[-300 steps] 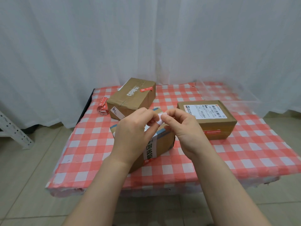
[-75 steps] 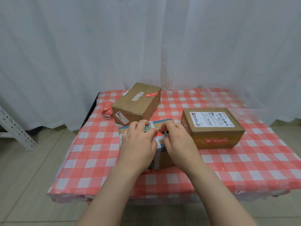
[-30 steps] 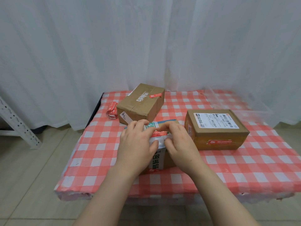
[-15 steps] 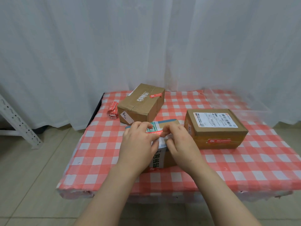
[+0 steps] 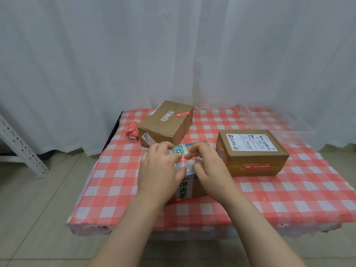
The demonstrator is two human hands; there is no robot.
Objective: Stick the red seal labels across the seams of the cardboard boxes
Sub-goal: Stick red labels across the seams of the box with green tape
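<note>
Lowered since the peeling, both hands are now at the worktop's near middle, on the near box. Left hand and right hand seem to press their fingertips on the label at the box's top near edge. Uneven rubbing could crease it or leave an end lifted, and the push could slide the box.

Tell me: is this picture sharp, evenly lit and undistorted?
Head view: soft, even light through the curtain, faint shadows, no glare. Head view: the wide lens seems to bow the table edge. Head view: the left hand and right hand look soft; the red seal label has unreadable print.
</note>
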